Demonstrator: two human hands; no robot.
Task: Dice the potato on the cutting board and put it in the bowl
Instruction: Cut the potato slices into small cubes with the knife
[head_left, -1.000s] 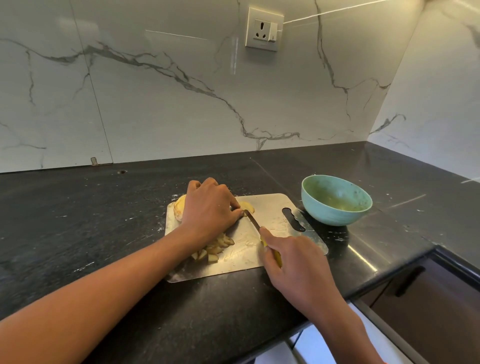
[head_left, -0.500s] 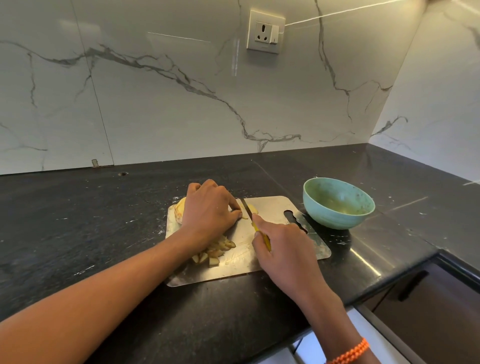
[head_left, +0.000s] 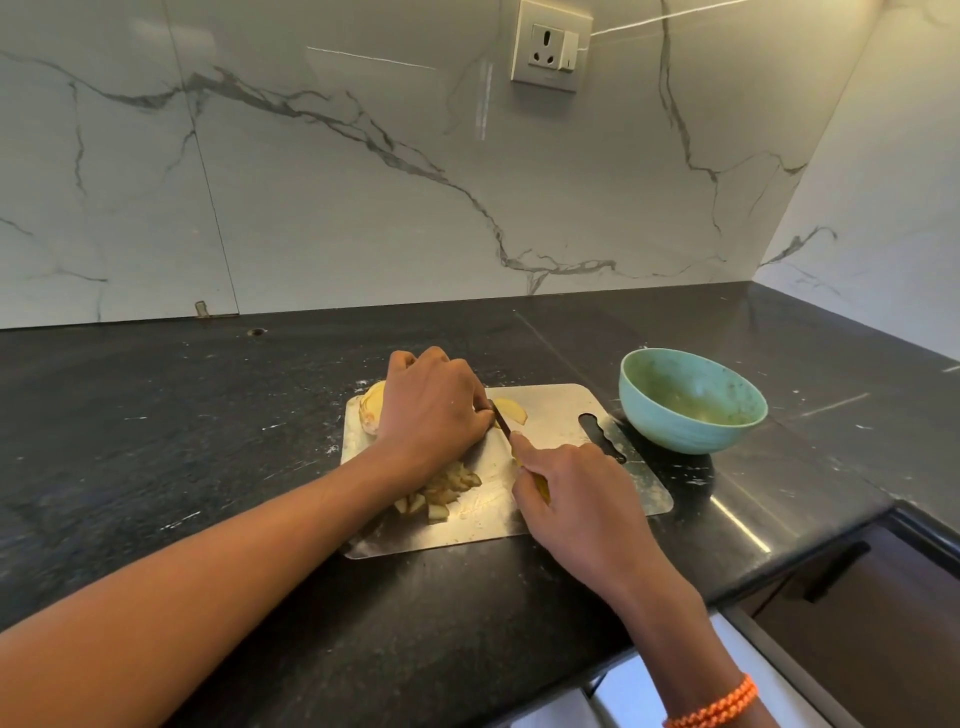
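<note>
Gripping potato (head_left: 370, 410) w/ left hand (head_left: 431, 410), knife (head_left: 500, 415) w/ right hand (head_left: 571, 499).

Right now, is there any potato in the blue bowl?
No potato: the bowl shows only smears inside. The diced pieces still lie on the cutting board.

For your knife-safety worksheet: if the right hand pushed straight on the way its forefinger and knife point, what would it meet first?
Probably the left hand holding the potato; the knife in the right hand already points beside its fingers.
</note>
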